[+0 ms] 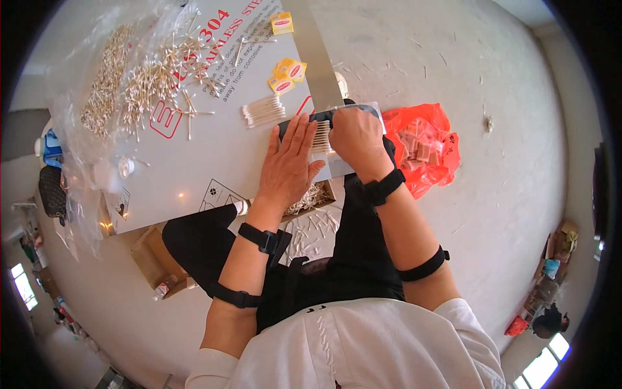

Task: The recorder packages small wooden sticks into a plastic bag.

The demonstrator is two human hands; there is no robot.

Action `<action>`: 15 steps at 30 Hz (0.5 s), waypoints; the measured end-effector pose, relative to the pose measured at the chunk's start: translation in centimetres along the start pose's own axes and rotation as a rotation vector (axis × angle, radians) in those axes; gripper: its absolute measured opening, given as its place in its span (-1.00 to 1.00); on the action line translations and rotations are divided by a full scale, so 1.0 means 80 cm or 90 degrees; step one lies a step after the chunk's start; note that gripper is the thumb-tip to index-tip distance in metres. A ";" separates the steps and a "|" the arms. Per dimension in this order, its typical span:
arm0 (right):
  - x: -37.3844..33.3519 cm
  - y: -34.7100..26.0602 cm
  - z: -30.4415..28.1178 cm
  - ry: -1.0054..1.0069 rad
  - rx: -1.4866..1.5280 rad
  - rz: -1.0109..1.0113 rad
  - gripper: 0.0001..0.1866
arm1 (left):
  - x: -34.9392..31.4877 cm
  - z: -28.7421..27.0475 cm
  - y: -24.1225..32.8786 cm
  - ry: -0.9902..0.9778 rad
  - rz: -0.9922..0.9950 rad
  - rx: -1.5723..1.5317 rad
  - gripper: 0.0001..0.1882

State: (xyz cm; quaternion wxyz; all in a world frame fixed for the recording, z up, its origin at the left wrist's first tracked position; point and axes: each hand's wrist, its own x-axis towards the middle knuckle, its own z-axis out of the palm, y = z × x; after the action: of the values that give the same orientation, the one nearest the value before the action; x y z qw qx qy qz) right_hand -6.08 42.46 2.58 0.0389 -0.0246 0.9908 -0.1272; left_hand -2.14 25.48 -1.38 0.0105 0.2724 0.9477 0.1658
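Observation:
My left hand [288, 159] lies flat with its fingers stretched over a dark strip near the right edge of the grey metal-topped table [220, 149]. Just right of its fingers, a row of cotton swabs [321, 137] lies side by side on that strip. My right hand [356, 137] is closed in a fist at the row's right end; whatever it grips is hidden. Clear plastic [372, 109] shows beyond its knuckles. Left of my left fingertips is another neat row of swabs [263, 111]. Small yellow cards [285, 74] lie farther back, near a yellow packet [282, 23].
Loose swabs [155, 84] spill from a large clear bag [71, 129] at the left. A red plastic bag [421, 146] with pink packs stands right of the table. Below the table edge are a box of swabs [311, 198] and a cardboard box [159, 259]. Swabs litter the floor.

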 end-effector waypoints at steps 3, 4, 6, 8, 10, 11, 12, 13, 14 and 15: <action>0.011 0.005 -0.004 -0.054 -0.007 -0.034 -0.87 | 0.001 -0.001 0.000 0.009 0.003 -0.003 -0.27; 0.013 0.008 -0.004 -0.056 -0.009 -0.034 -0.87 | 0.002 -0.002 0.000 0.004 0.010 -0.005 -0.27; 0.017 0.018 -0.003 -0.066 0.073 0.037 -0.82 | 0.006 -0.005 0.000 0.000 0.015 -0.009 -0.27; 0.022 0.029 0.002 -0.096 0.097 0.071 -0.80 | 0.012 -0.008 0.001 -0.002 0.043 0.013 -0.25; 0.022 0.031 0.004 -0.127 0.123 0.102 -0.78 | 0.015 -0.009 -0.003 0.001 0.053 0.006 -0.26; 0.021 0.032 0.005 -0.124 0.139 0.094 -0.78 | 0.016 -0.009 -0.005 0.004 0.066 0.000 -0.27; 0.020 0.032 0.004 -0.119 0.156 0.087 -0.78 | 0.019 -0.009 -0.007 0.005 0.064 0.000 -0.27; 0.019 0.032 0.004 -0.120 0.155 0.085 -0.78 | 0.021 -0.009 -0.008 -0.006 0.069 -0.015 -0.27; 0.017 0.032 0.004 -0.116 0.166 0.086 -0.79 | 0.022 -0.009 -0.009 -0.018 0.074 -0.030 -0.27; 0.016 0.033 0.003 -0.112 0.177 0.088 -0.80 | 0.025 -0.009 -0.009 -0.018 0.074 -0.031 -0.27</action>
State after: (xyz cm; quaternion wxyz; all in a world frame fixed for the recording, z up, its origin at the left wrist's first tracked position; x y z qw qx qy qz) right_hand -7.43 44.84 1.56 0.1373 0.0382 0.9558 -0.2573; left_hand -4.26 25.74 -0.77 0.0207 0.3288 0.9258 0.1855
